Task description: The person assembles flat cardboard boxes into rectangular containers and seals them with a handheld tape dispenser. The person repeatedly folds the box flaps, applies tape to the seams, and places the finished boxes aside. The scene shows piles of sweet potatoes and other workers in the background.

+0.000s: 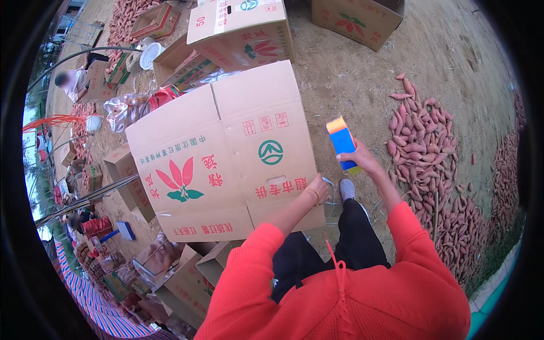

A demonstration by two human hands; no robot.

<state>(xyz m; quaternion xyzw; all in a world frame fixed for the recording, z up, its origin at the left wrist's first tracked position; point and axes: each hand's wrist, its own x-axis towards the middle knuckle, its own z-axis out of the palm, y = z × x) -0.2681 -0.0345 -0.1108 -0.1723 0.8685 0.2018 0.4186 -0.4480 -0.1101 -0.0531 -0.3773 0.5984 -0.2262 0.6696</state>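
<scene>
A large flattened cardboard carton (235, 141) with red and green print lies tilted in front of me, spanning the middle of the view. My left hand (318, 190) is closed on its right edge near the lower corner; the fingertips are partly hidden. To the right of the carton, my right hand (362, 157) grips a blue tape dispenser (341, 141) with an orange top end and a yellowish lower end. The dispenser is held upright, apart from the cardboard. Below it my shoe (347, 190) shows on the dirt.
Heaps of sweet potatoes (425, 147) cover the ground at right. Assembled cartons (241, 42) stand beyond the flat one, with another carton (358, 21) farther right. A white bucket (151, 55) and a seated person (76, 85) are at far left.
</scene>
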